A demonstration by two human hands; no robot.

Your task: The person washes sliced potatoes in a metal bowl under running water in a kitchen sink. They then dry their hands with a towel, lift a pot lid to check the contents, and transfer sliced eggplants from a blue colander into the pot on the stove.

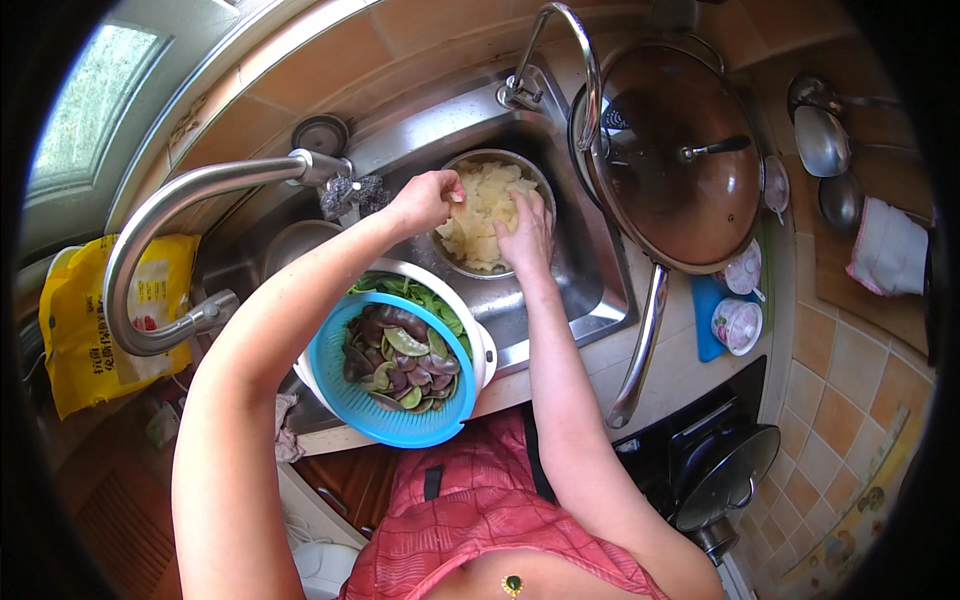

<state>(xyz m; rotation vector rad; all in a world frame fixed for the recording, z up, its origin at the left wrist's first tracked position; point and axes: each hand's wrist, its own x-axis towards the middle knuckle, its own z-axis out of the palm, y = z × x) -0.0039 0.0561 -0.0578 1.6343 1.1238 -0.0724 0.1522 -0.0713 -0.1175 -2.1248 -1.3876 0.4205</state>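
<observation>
A round metal bowl point(448, 257) in the right sink basin is filled with pale yellow, ragged flat pieces of food point(484, 214). Above the bowl's left edge, my left hand point(427, 201) has its thumb and fingers pinched around a small pale piece. My right hand point(527, 231) lies on the food at the bowl's right side, fingers spread; whether it grips a piece cannot be told. Nearer my body, a blue plastic colander point(337, 397) holds purple and green flat bean pods point(405, 352). It rests on a white basin point(481, 341) containing leafy greens point(431, 300).
A curved faucet point(202, 187) arches over the left basin beside steel-wool scrubbers point(356, 195). A large lidded wok point(675, 157) stands right of the sink, its long handle point(645, 352) pointing towards me. Beyond it are small floral cups point(737, 326). A yellow package point(82, 330) lies left.
</observation>
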